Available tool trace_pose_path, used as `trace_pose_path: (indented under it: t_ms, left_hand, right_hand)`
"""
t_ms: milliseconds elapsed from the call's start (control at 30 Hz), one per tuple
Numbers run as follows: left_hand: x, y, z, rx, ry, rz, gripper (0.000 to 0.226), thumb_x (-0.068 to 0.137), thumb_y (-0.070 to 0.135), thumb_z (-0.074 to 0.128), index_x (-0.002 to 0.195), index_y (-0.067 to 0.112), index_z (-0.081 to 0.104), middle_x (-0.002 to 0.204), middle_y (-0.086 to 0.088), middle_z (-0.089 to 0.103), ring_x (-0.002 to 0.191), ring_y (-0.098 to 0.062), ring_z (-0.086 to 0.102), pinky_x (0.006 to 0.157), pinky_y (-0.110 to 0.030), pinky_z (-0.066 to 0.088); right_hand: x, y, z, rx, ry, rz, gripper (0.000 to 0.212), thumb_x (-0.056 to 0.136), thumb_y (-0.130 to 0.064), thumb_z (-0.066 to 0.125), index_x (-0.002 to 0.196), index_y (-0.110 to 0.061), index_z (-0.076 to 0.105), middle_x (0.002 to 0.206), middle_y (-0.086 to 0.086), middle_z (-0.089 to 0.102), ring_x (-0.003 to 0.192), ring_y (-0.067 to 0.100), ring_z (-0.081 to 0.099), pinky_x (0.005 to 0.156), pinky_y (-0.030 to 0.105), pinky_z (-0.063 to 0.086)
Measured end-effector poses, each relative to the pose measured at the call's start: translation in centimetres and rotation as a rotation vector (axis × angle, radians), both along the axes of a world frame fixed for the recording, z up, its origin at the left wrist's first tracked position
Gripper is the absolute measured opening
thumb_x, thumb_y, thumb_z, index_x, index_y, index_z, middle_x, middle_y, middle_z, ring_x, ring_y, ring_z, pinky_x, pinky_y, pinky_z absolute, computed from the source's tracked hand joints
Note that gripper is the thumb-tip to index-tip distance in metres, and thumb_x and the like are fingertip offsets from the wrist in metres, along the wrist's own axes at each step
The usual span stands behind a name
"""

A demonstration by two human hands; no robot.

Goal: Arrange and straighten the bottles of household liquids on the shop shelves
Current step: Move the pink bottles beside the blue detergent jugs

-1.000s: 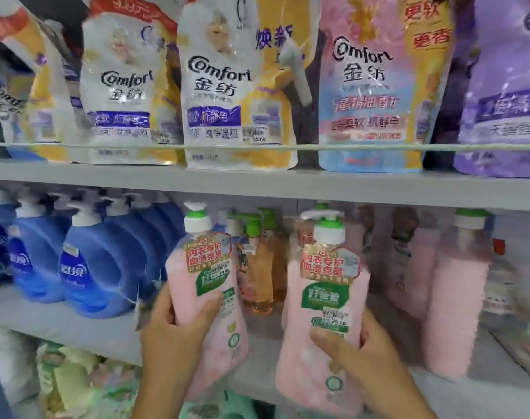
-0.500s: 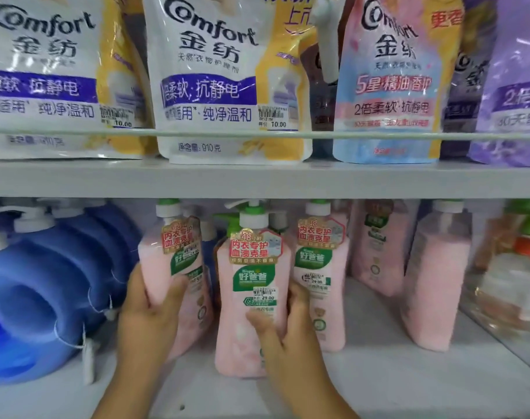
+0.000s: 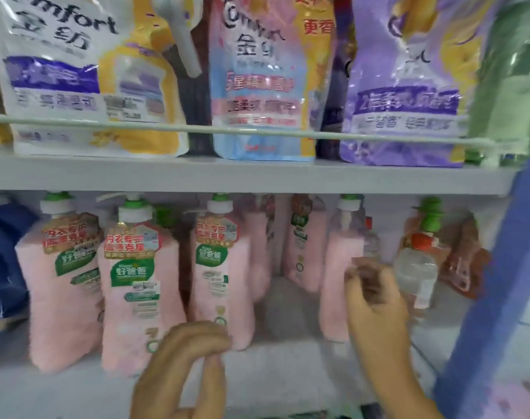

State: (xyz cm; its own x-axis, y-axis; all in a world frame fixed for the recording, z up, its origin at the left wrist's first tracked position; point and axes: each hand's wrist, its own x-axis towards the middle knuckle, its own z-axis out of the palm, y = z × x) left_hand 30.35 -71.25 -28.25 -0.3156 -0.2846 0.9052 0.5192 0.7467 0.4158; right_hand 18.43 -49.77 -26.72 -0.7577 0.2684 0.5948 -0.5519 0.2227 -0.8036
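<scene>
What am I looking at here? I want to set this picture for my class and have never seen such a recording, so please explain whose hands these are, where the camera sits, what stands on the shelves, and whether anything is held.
There is no machine here: a person tidies shop shelves, and a wide-angle camera worn on their head looks forward and down at both hands. On the lower shelf stand pink pump bottles with green and white tops. Three form a front row: the left pink bottle, the middle pink bottle and the third pink bottle. The left hand has loosely curled fingers just in front of the third bottle's base; it seems to hold nothing. The right hand reaches to the right pink bottle, its fingers curled at its side; blur hides whether it grips. The upper shelf carries refill pouches behind a rail.
</scene>
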Motion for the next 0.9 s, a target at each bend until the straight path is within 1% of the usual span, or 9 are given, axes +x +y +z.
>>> trace_pose_path:
  t_ms: [67,133,200,300,400,467,533,700,900]
  left_hand:
    - [-1.3,4.1,1.2,0.16,-0.103,-0.216,0.016,0.096,0.028,0.056,0.091,0.031,0.071,0.103,0.013,0.072,0.095,-0.004,0.068,0.081,-0.012,0.049]
    - [-4.7,7.3,1.8,0.3,-0.278,-0.265,0.018,0.095,0.017,0.064,0.091,0.032,0.072,0.099,0.014,0.073,0.093,-0.001,0.068,0.08,-0.006,0.047]
    - [-9.3,8.8,3.0,0.47,-0.46,-0.321,0.029,0.099,0.006,0.062,0.096,0.034,0.069,0.098,0.019,0.073,0.094,0.004,0.066,0.079,-0.003,0.044]
    - [-14.8,10.0,4.1,0.53,-0.573,-0.285,0.018,0.102,0.015,0.059,0.107,0.031,0.064,0.108,0.021,0.064,0.101,-0.005,0.059,0.081,-0.007,0.04]
    - [-18.6,10.1,3.8,0.465,-0.592,-0.229,0.022,0.1,0.013,0.055,0.121,0.018,0.061,0.117,0.011,0.061,0.099,-0.006,0.054,0.08,-0.01,0.038]
    - [-20.5,10.5,3.5,0.452,-0.657,-0.236,0.018,0.098,0.01,0.055,0.114,0.003,0.059,0.113,-0.013,0.066,0.102,-0.028,0.061,0.087,-0.033,0.048]
    - [-21.8,10.7,2.5,0.477,-0.696,-0.203,0.021,0.098,0.013,0.059,0.114,0.0,0.06,0.111,-0.023,0.066,0.105,-0.037,0.064,0.094,-0.048,0.051]
    - [-24.1,10.2,1.2,0.56,-0.714,-0.235,0.047,0.099,0.022,0.058,0.145,0.018,0.051,0.145,-0.014,0.058,0.13,-0.034,0.056,0.111,-0.047,0.045]
    - [-24.9,10.6,0.5,0.411,-0.726,-0.231,0.071,0.091,0.041,0.064,0.155,0.026,0.037,0.158,-0.005,0.042,0.145,-0.029,0.041,0.119,-0.045,0.035]
  right_hand:
    - [-2.6,1.8,-0.3,0.025,-0.1,-0.052,0.052,0.076,-0.055,0.075,0.122,-0.047,0.054,0.117,-0.02,0.064,0.102,0.01,0.064,0.089,0.036,0.055]
    - [-5.3,1.9,-1.2,0.135,-0.258,0.08,0.09,0.065,-0.054,0.087,0.141,-0.042,0.039,0.131,-0.017,0.053,0.107,0.008,0.059,0.084,0.021,0.052]
    - [-6.8,1.4,-2.1,0.142,-0.332,0.267,0.088,0.057,-0.047,0.093,0.126,-0.057,0.039,0.119,-0.025,0.057,0.094,-0.011,0.061,0.064,0.002,0.046]
    - [-7.9,1.8,-2.9,0.137,-0.319,0.264,0.08,0.045,-0.055,0.088,0.104,-0.075,0.037,0.106,-0.032,0.061,0.089,-0.018,0.061,0.064,0.007,0.052]
    - [-7.2,2.3,-2.3,0.111,-0.298,0.105,0.089,0.05,-0.071,0.083,0.121,-0.058,0.032,0.125,-0.012,0.058,0.108,0.01,0.062,0.087,0.04,0.058]
    - [-6.3,2.5,-2.6,0.238,-0.224,-0.062,0.109,0.063,-0.085,0.064,0.147,-0.036,0.017,0.138,0.008,0.048,0.12,0.031,0.053,0.095,0.047,0.052]
    - [-5.9,3.1,-2.9,0.322,-0.182,-0.102,0.118,0.071,-0.085,0.05,0.159,-0.018,0.008,0.142,0.019,0.041,0.123,0.04,0.048,0.099,0.05,0.048]
    - [-7.2,5.1,-3.5,0.133,-0.238,0.081,0.116,0.067,-0.058,0.081,0.16,-0.028,0.019,0.139,-0.004,0.04,0.134,0.019,0.045,0.109,0.032,0.039]
    - [-7.3,5.1,-4.2,0.043,-0.211,0.076,0.109,0.053,-0.063,0.079,0.15,-0.041,0.033,0.135,-0.014,0.058,0.121,0.007,0.059,0.097,0.027,0.049]
